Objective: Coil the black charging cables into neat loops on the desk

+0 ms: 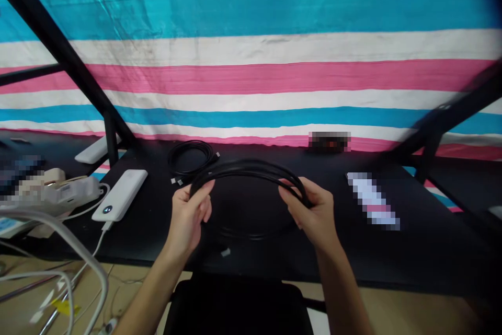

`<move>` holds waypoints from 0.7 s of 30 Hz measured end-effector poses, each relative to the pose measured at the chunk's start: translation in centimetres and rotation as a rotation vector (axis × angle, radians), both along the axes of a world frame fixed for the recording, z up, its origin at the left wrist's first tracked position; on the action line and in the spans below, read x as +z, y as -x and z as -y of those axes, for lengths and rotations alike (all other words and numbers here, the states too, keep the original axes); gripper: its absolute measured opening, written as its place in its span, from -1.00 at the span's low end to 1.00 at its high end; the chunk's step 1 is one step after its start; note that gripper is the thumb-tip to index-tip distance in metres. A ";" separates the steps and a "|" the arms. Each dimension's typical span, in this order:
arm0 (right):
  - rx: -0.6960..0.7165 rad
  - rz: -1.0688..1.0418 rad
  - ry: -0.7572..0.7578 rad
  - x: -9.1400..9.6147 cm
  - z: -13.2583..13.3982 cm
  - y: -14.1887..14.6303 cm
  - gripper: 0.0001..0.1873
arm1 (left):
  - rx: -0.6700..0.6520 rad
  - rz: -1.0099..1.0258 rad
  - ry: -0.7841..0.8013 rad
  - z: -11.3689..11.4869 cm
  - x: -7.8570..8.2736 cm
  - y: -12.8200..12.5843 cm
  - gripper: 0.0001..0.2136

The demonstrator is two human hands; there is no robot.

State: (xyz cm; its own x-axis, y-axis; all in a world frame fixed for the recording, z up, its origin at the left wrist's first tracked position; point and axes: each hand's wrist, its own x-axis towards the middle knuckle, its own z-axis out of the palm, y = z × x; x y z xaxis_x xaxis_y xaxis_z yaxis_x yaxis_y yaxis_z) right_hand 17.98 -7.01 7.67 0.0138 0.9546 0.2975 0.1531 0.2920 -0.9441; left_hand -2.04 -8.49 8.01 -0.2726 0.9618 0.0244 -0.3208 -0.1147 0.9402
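Note:
A black cable, wound into a wide loop of several turns, is stretched between my two hands above the black table. My left hand grips the loop's left side between thumb and fingers. On the right side, my right hand pinches the same bundle. The loop's lower part hangs dim against the dark tabletop. A small pale connector shows below the loop; whether it belongs to this cable I cannot tell. Beyond my left hand lies a second coiled black cable with light plug ends.
A white power bank with a plugged-in white cable lies left. Further left are a power strip and white cords. A blurred-out phone-like object lies right, a dark pixelated item at the back. Black frame bars slant at both sides before a striped sheet.

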 end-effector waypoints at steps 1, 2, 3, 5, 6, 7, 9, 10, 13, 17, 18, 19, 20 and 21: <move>0.006 -0.033 0.044 -0.3 -0.1 -0.2 -0.84 | 0.006 0.103 0.022 0.0 -0.1 0.1 -0.56; 0.022 -0.050 0.075 -0.6 -0.2 -0.3 -0.83 | 0.012 0.174 0.039 -0.1 -0.2 0.1 -0.55; 0.045 -0.060 0.093 -0.8 -0.2 -0.4 -0.82 | 0.025 0.220 0.048 -0.1 -0.2 0.1 -0.55; 0.085 -0.094 0.115 -1.2 -0.2 -0.4 -0.82 | 0.055 0.270 0.055 -0.2 -0.1 -0.1 -0.55; 0.101 -0.132 0.123 -1.4 -0.1 -0.3 -0.82 | 0.061 0.286 0.063 -0.2 -0.1 -0.2 -0.54; 0.113 -0.190 0.133 -1.5 0.0 -0.1 -0.82 | 0.061 0.299 0.075 -0.3 0.0 -0.5 -0.54; 0.125 -0.358 0.158 -1.8 0.1 0.4 -0.83 | 0.056 0.313 0.098 -0.6 0.1 -1.1 -0.54; 0.125 -0.449 0.174 -1.9 0.2 0.8 -0.84 | 0.059 0.309 0.102 -0.7 0.1 -1.4 -0.55; 0.089 -0.635 0.211 -2.2 0.0 1.2 -0.89 | 0.023 0.252 0.103 -1.1 -0.4 -2.3 -0.56; -0.075 -0.768 0.313 -3.3 -1.5 0.6 -0.84 | -0.188 0.002 0.118 -1.6 -2.8 -3.2 -0.64; -0.113 -0.770 0.349 -3.7 -2.0 0.4 -0.81 | -0.189 -0.090 0.102 -1.8 -3.6 -3.4 -0.69; -0.142 -0.754 0.377 -4.2 -2.6 0.4 -0.78 | -0.174 -0.184 0.086 -2.0 -4.5 -3.7 -0.74; -0.153 -0.736 0.392 -4.7 -3.1 0.4 -0.77 | -0.145 -0.263 0.082 -2.2 -5.3 -3.9 -0.79; -0.160 -0.716 0.397 -5.2 -3.7 0.5 -0.77 | -0.148 -0.314 0.094 -2.5 -6.1 -4.2 -0.79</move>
State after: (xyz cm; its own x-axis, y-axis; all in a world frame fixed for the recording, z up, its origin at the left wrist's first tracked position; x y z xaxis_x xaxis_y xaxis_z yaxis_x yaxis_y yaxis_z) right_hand 17.45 -3.32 2.50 0.2162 0.9570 -0.1934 -0.5115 -0.0576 -0.8573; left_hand 2.13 -5.96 1.87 -0.1235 0.9923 -0.0061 -0.0215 0.0035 0.9998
